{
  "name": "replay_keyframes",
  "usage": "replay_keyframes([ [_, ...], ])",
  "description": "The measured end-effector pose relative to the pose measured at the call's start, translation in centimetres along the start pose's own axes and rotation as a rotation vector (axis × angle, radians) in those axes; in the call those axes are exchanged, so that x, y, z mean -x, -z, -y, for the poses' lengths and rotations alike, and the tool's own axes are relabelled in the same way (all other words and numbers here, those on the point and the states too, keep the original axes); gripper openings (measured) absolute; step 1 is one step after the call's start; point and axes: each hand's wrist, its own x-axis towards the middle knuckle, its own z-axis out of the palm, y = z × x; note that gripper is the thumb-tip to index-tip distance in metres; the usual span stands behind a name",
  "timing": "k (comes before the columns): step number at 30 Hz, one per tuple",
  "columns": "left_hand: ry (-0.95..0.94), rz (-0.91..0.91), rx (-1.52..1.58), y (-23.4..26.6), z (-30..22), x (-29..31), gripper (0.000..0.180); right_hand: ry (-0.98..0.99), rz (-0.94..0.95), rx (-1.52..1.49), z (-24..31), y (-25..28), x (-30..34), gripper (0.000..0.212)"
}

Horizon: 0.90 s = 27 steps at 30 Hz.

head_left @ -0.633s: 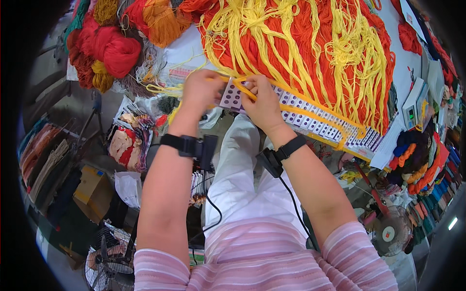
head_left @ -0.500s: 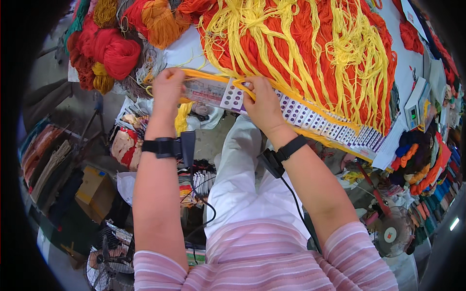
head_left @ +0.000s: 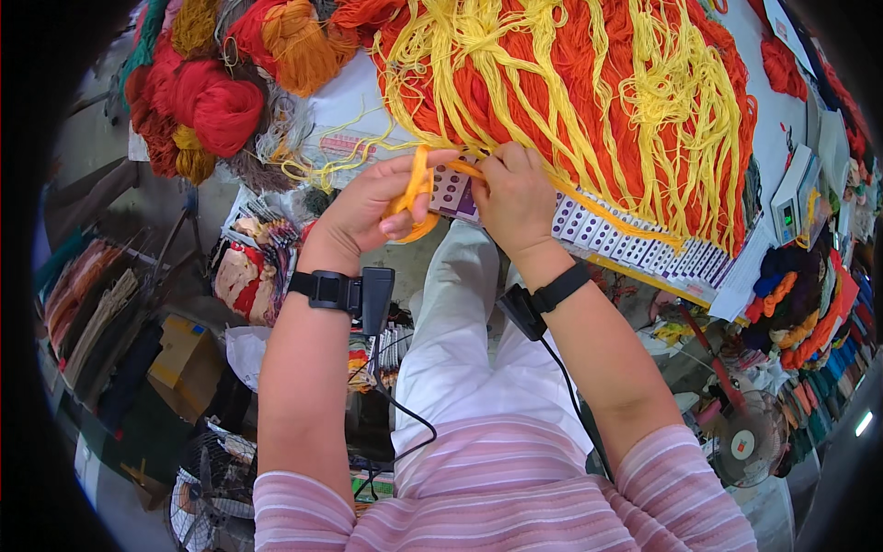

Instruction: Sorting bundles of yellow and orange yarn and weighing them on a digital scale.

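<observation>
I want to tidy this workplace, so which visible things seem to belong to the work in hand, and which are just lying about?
In use, apparently:
- golden-yellow yarn strands, at left hand and right hand
- white cards with dark spots

Apparently lying about:
- brown cardboard box
- crimson rounded yarn bundle
- grey round fan, lower right

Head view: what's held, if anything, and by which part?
The left hand has orange yarn looped over its fingers; the right hand grips a nearby stretch.
</observation>
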Motion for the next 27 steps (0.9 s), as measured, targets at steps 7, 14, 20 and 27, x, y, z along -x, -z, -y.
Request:
replay_keyframes([
  [7, -0.044, -0.168, -0.173, -0.9, -0.1, -1.5, 0.043, 0.046, -0.040, 0.040, 0.0, -0.2, 0.3, 0.018],
  [14, -0.001, -0.284, -0.720, -1.8, -0.1, -2.9, 0.039, 0.115, -0.071, -0.202, -0.6, 0.0, -0.7, 0.021],
  [20, -0.146, -0.410, -1.030, -0.4, 1.2, -3.6, 0.008, 0.031, 0.039, -0.483, -0.2, -0.8, -1.0, 0.026],
  [27, -0.022, -0.294, -0.655, -1.5, 0.6, -1.2, 0.013, -0.086, 0.065, -0.401, 1.0, -1.8, -1.2, 0.036],
])
